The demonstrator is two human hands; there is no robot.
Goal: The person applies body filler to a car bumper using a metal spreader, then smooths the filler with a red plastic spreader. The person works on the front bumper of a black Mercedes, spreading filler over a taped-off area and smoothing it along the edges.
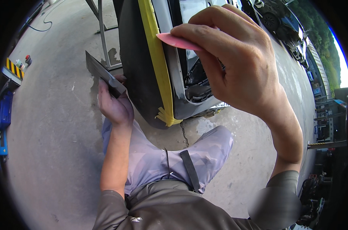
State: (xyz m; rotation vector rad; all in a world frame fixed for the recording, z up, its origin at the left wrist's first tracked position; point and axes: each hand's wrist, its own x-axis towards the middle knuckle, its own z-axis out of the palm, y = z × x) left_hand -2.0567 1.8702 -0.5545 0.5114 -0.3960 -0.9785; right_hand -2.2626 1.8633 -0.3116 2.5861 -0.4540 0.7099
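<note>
Over the concrete floor (51, 126), dk car bumper (137, 65), far end cut off at top; yellow tape (156, 57) runs lengthwise down it to near bottom corner. L hand (116, 107), off bumper's L edge, grips grey plate (104, 73). R hand (239, 57), nearer the tape, has thumb & fingers clamped on pink scraper (179, 41), long axis crosswise to tape, tip pointing L at its R edge; contact unclear, gripped end hidden.

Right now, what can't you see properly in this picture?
All in the head view:
- Pink piece: its far end, hidden by the fingers of the right hand.
- Dark plate: its gripped end, partly hidden by the left hand.
- Yellow tape: where its top ends, cut off by the upper edge.
- Right sleeve: partly lost in a blurred patch.
</note>
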